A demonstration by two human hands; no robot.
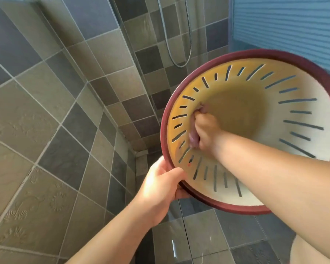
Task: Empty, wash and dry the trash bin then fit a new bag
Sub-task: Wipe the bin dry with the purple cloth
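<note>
The trash bin [303, 119] is a cream plastic basket with slotted walls and a dark red rim. It is held up and tilted so its open mouth faces me. My left hand [160, 187] grips the rim at the lower left. My right hand [204, 132] reaches deep inside and clutches a small pinkish cloth [193, 137] pressed against the inner left wall. The bin's inside holds nothing else that I can see.
Tiled shower walls in grey and beige surround me, with a corner straight ahead. A metal shower hose [179, 60] hangs in a loop behind the bin. A blue slatted blind [286, 27] covers the upper right. Dark floor tiles lie below.
</note>
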